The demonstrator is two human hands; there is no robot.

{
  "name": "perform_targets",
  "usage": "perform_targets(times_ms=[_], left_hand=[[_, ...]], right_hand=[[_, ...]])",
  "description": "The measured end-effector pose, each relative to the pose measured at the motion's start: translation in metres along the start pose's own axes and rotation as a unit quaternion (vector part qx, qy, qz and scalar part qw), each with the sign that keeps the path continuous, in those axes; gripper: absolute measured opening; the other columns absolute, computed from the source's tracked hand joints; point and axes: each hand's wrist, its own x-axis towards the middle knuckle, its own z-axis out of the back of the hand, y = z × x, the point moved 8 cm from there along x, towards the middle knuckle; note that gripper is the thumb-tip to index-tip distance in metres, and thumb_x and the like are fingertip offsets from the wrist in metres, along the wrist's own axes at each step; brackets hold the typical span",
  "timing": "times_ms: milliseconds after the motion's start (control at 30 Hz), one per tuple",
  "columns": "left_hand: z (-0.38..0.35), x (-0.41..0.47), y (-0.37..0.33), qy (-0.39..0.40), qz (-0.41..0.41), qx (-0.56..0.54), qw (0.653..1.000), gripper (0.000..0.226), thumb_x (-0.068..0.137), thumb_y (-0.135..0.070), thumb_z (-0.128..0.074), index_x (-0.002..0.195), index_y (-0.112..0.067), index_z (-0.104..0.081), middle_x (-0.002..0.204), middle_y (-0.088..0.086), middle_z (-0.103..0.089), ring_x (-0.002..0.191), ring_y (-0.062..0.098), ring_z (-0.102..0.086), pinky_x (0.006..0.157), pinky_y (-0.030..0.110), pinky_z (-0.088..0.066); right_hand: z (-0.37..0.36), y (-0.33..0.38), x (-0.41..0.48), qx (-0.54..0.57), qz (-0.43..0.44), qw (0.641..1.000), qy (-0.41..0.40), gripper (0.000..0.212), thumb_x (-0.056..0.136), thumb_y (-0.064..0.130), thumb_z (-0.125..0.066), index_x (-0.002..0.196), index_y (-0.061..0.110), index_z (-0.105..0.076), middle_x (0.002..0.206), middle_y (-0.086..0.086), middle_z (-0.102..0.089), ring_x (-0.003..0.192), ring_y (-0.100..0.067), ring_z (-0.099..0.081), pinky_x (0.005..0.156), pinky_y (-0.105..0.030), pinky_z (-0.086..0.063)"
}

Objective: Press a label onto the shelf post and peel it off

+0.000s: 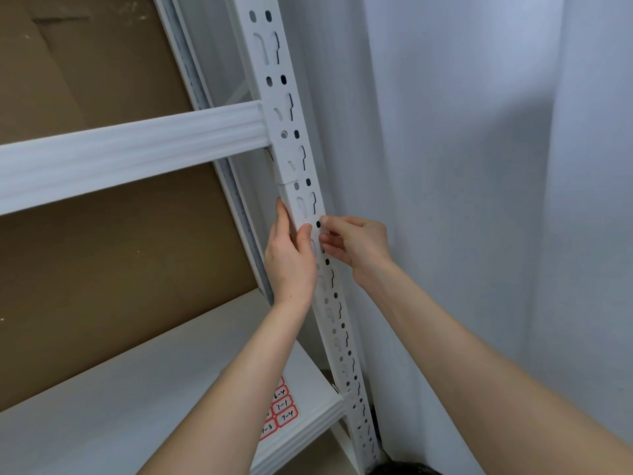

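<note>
A white metal shelf upright (pixel 294 156) with rows of slots and holes runs from top centre down to the lower right. My left hand (pixel 291 258) lies against its left side, fingers straight up along the edge and thumb pressed on the front face. My right hand (pixel 352 243) comes in from the right, and its curled fingertips pinch something small and pale against the front face beside a dark hole; what it is cannot be made out. Both hands sit just below a joint in the upright.
A white crossbeam (pixel 137 152) meets the upright above my hands. Below lies a white shelf board (pixel 137 406) carrying red-bordered labels (pixel 281 413) with handwritten numbers. Brown cardboard (pixel 102 252) backs the rack. A white wall (pixel 479 200) stands close on the right.
</note>
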Motion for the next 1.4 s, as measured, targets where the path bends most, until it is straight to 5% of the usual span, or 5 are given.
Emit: perform_targets(times_ms=[267,500,767,1200,1400], left_hand=[[0.000,-0.002,0.000,-0.005,0.004,0.007,1.000,0.055,0.099,-0.021,-0.047,0.150,-0.022,-0.027,0.140,0.001,-0.049,0.126,0.020,-0.049,0.100,0.034,-0.042],[0.001,-0.002,-0.002,-0.004,0.003,0.011,1.000,0.055,0.099,-0.020,-0.047,0.150,-0.022,-0.028,0.141,0.000,-0.049,0.125,0.019,-0.050,0.098,0.029,-0.040],[0.001,-0.002,-0.002,-0.004,0.002,0.014,1.000,0.055,0.098,-0.020,-0.047,0.150,-0.021,-0.028,0.139,0.002,-0.050,0.124,0.020,-0.050,0.098,0.032,-0.042],[0.001,-0.002,0.001,0.005,0.006,0.003,1.000,0.055,0.099,-0.021,-0.047,0.150,-0.022,-0.027,0.141,0.000,-0.049,0.126,0.019,-0.050,0.102,0.037,-0.044],[0.000,0.000,0.002,0.006,0.003,0.014,1.000,0.055,0.099,-0.022,-0.047,0.150,-0.022,-0.026,0.140,-0.001,-0.050,0.124,0.019,-0.051,0.098,0.030,-0.042]], right_hand=[[0.003,-0.003,0.000,0.003,0.003,1.000,-0.008,0.009,0.080,-0.001,-0.063,0.072,0.004,-0.066,0.065,-0.007,-0.065,0.060,-0.013,-0.064,0.064,-0.023,-0.058],[0.000,0.002,0.001,-0.005,0.003,1.000,-0.009,0.019,0.076,0.014,-0.077,0.066,0.007,-0.062,0.065,-0.004,-0.065,0.062,-0.014,-0.063,0.062,-0.023,-0.058],[0.000,-0.003,0.001,0.005,0.015,0.999,0.031,0.006,0.083,0.006,-0.070,0.080,0.003,-0.066,0.068,-0.005,-0.065,0.063,-0.011,-0.064,0.073,-0.025,-0.059],[0.002,-0.016,0.003,0.059,-0.028,0.997,0.034,0.006,0.083,0.000,-0.066,0.088,0.003,-0.066,0.070,-0.006,-0.066,0.061,-0.010,-0.063,0.070,-0.023,-0.058],[0.005,-0.017,0.003,0.039,-0.030,0.999,0.006,0.011,0.078,0.007,-0.073,0.074,0.003,-0.063,0.069,-0.007,-0.066,0.062,-0.013,-0.064,0.066,-0.023,-0.058]])
